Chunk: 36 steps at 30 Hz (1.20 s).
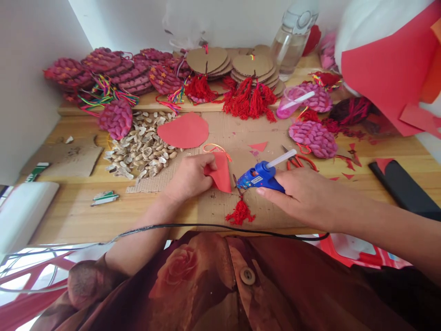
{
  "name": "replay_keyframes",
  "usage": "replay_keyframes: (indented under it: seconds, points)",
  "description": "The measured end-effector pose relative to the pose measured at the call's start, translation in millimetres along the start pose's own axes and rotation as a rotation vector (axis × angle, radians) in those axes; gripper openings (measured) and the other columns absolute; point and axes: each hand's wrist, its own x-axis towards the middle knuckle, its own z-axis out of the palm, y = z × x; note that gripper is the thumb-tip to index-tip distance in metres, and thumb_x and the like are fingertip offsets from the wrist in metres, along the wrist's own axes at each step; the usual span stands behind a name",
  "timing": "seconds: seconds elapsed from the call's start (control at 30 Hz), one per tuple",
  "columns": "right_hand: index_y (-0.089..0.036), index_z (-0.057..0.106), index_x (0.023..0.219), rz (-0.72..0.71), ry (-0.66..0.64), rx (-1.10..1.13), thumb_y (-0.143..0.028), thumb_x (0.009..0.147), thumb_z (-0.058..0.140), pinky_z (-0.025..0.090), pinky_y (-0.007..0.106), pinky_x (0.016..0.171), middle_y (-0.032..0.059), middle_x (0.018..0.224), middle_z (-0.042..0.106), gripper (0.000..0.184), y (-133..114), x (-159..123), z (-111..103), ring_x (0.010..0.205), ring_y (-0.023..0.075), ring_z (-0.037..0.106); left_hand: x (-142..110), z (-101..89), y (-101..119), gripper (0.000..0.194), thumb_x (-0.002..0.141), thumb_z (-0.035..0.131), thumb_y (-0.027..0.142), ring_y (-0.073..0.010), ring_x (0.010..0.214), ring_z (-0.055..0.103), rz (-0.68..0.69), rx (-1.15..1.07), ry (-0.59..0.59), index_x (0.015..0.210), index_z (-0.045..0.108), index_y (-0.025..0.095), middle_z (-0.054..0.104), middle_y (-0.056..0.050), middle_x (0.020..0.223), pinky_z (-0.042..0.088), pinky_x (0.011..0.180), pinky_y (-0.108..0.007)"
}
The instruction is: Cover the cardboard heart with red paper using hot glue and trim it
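My left hand point(189, 177) pinches a folded piece of red paper point(220, 174), lifting it off a cardboard heart point(241, 161) that lies on the cardboard mat. My right hand point(303, 195) grips a blue hot glue gun point(262, 177) with a white glue stick point(281, 158) at its back; the nozzle points left at the edge under the red paper. A red tassel point(240, 212) hangs from the heart towards me. An orange string loop point(215, 147) lies just above my left hand.
A pile of pale shells point(143, 147) and a red paper heart point(184, 131) lie beyond my left hand. Stacks of cardboard hearts point(253, 66), pink shell-covered hearts point(313, 138), a water bottle point(292, 41), scissors point(298, 161) and a black cable point(206, 226) are around.
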Motion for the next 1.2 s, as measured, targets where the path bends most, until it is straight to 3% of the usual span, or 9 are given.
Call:
replay_keyframes:
  seconds: [0.3,0.67,0.9,1.2]
  points:
    - [-0.021,0.062,0.08,-0.001,-0.005,-0.006,-0.046,0.101,0.041,0.032,0.031,0.055,0.0066,0.072,0.071,0.039,-5.9,-8.8,-2.3,0.063,0.0206,0.061,1.0,2.8,-3.9,0.018,0.062,0.057,0.002,-0.0101,0.057,0.053,0.037,-0.019,0.018,0.07,0.061,0.017,0.062,0.005,0.063,0.037,0.056,-0.022]
    - [-0.021,0.064,0.08,-0.038,0.055,-0.067,-0.045,0.1,0.041,0.031,0.032,0.057,0.0078,0.068,0.068,0.039,-7.7,4.0,-1.4,0.062,0.0225,0.061,0.6,1.4,-3.1,0.019,0.062,0.057,0.002,-0.0108,0.06,0.056,0.029,-0.003,0.003,0.072,0.062,0.017,0.063,0.004,0.066,0.039,0.058,-0.022]
    - [-0.021,0.064,0.085,-0.016,-0.001,-0.071,-0.047,0.101,0.039,0.034,0.034,0.06,0.0102,0.083,0.074,0.04,-3.9,1.2,-2.3,0.072,0.0262,0.067,0.5,2.5,-5.0,0.019,0.062,0.058,0.002,-0.0105,0.059,0.055,0.033,0.0,0.016,0.072,0.062,0.017,0.062,0.005,0.065,0.038,0.058,-0.022]
    - [-0.021,0.063,0.083,-0.021,-0.015,-0.057,-0.046,0.101,0.04,0.034,0.033,0.057,0.0093,0.078,0.073,0.038,-5.9,-4.9,-4.1,0.068,0.0244,0.064,0.2,3.1,-3.1,0.019,0.062,0.056,0.001,-0.0102,0.059,0.054,0.031,-0.008,0.025,0.071,0.061,0.017,0.062,0.005,0.065,0.038,0.058,-0.021]
